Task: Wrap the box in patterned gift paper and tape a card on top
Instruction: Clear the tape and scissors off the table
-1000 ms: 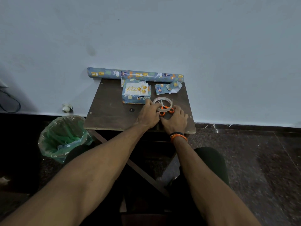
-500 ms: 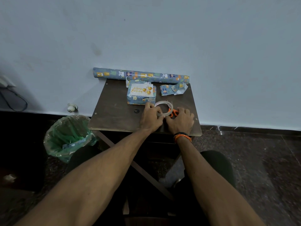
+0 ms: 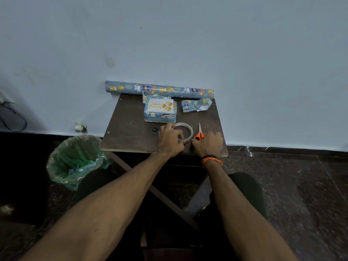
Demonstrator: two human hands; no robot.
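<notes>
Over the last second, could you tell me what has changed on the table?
The tape roll no longer lies over the scissors: the left hand, gripping it, has drawn it leftward, so the blades and orange handles show. The right hand now rests at the scissors' handles. The wrapped box, its card, the paper roll and the scraps stayed put.

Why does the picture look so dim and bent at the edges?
Head view: wide-angle lens bows the floor line; dim light leaves the dark wooden table and forearms shadowy, the floor smeared, yet the white birthday card and orange-handled scissors stay legible.
</notes>
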